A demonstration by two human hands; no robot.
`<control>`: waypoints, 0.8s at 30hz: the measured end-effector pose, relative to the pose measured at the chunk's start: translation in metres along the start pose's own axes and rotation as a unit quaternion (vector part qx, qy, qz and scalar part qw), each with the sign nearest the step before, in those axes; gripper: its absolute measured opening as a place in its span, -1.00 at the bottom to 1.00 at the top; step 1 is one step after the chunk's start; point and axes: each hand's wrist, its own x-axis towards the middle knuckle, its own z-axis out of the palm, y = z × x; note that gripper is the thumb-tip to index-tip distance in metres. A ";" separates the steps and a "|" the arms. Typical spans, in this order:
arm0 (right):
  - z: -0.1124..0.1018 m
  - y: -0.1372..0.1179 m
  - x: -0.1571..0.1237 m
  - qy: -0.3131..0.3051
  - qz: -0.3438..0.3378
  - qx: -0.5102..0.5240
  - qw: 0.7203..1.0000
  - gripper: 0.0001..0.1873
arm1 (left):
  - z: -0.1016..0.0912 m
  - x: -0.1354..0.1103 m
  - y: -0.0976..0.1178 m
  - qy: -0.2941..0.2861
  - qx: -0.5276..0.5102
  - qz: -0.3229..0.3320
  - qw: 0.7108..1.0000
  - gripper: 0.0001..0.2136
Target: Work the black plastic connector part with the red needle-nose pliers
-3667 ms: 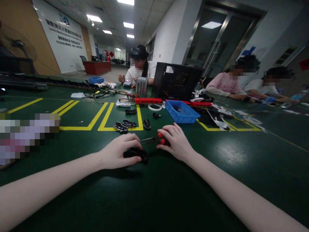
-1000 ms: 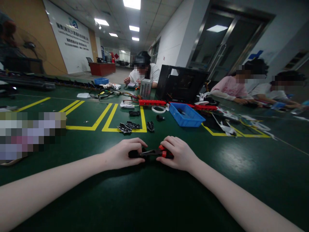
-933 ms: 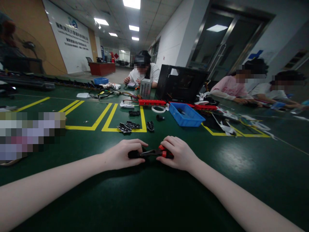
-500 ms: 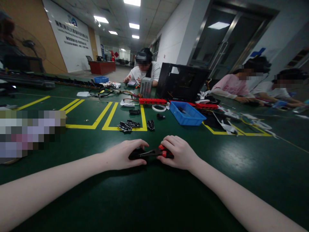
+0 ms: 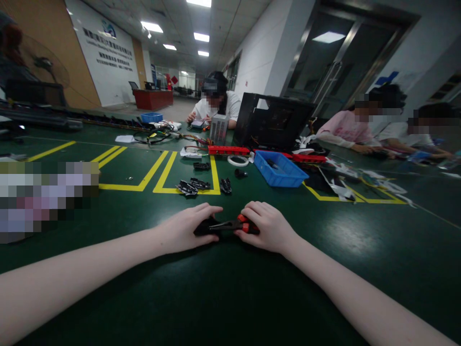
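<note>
My left hand (image 5: 183,229) is closed over a small black part (image 5: 202,228) that rests on the green table (image 5: 230,298). My right hand (image 5: 269,227) is closed round the red handles of a pair of pliers (image 5: 233,224). The pliers' dark jaws point left and reach the black part under my left fingers. Both hands sit close together, near the table's middle.
Several loose black parts (image 5: 196,184) lie beyond my hands by the yellow floor-tape lines. A blue bin (image 5: 280,169), a red strip (image 5: 229,150), a black computer case (image 5: 275,120) and cables stand farther back. Three people sit at the far and right sides.
The pliers' jaws have come from apart to onto the black part held by my left hand. Over the last second both hands have stayed almost still.
</note>
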 end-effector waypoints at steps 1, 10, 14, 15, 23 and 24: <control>0.000 0.000 0.000 -0.002 0.001 -0.001 1.000 -0.69 | 0.001 0.000 0.000 0.003 0.017 -0.006 1.000 -0.46; 0.000 0.001 0.000 -0.007 0.012 -0.002 1.000 -0.66 | 0.000 0.003 -0.002 -0.030 0.116 -0.029 0.992 -0.67; 0.000 0.002 0.001 0.014 0.036 0.008 0.999 -0.68 | -0.002 0.003 -0.002 -0.036 0.107 -0.024 0.993 -0.69; 0.000 0.003 0.001 0.020 0.046 0.013 0.999 -0.69 | -0.002 0.003 -0.002 -0.036 0.103 -0.024 0.994 -0.70; -0.001 0.004 0.000 0.023 0.064 0.032 0.997 -0.69 | -0.007 0.007 0.001 -0.051 0.074 -0.052 0.995 -0.71; -0.001 0.004 0.000 0.021 0.064 0.033 0.997 -0.68 | -0.007 0.007 0.002 -0.051 0.073 -0.056 0.994 -0.71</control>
